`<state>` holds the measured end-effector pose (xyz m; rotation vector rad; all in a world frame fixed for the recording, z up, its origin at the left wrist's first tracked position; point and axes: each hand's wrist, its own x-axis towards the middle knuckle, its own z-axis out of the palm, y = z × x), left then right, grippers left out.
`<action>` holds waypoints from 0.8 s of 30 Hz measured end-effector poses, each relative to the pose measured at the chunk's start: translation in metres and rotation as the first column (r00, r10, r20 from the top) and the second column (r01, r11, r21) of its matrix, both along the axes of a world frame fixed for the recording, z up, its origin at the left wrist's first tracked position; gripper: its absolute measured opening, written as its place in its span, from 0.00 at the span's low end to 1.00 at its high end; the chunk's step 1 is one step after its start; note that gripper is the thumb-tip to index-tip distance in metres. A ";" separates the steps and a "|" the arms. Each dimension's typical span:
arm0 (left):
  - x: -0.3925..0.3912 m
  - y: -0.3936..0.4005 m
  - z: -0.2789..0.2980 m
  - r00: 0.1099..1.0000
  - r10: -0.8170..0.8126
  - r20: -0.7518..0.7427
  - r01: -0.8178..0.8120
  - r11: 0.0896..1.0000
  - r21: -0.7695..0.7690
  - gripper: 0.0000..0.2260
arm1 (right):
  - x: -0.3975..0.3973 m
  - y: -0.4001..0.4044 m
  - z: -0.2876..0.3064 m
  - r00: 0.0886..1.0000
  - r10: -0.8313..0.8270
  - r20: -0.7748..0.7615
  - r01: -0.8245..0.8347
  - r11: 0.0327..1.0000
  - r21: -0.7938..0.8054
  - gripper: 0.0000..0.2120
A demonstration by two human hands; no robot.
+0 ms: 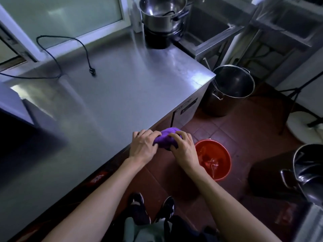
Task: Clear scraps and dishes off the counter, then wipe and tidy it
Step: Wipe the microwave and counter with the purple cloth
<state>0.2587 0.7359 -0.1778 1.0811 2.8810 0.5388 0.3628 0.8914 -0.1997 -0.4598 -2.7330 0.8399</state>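
Purple cloth [166,139] in both hands

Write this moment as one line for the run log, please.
stage: cloth handling | left hand: grips purple cloth | right hand: grips same cloth | place: counter edge, beside red bucket

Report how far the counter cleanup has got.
Done: the steel counter shows no scraps or dishes. In hand: both hands, left hand and right hand, grip a bunched purple cloth at the counter's edge, above the floor beside the red bucket. Left: tidying the loose black cord, possibly more wiping.
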 end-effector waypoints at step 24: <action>-0.198 0.171 -0.035 0.975 -0.085 0.205 0.060 0.990 0.129 0.14 | -0.183 0.157 0.005 0.988 -0.109 0.112 0.094 0.987 0.128 0.24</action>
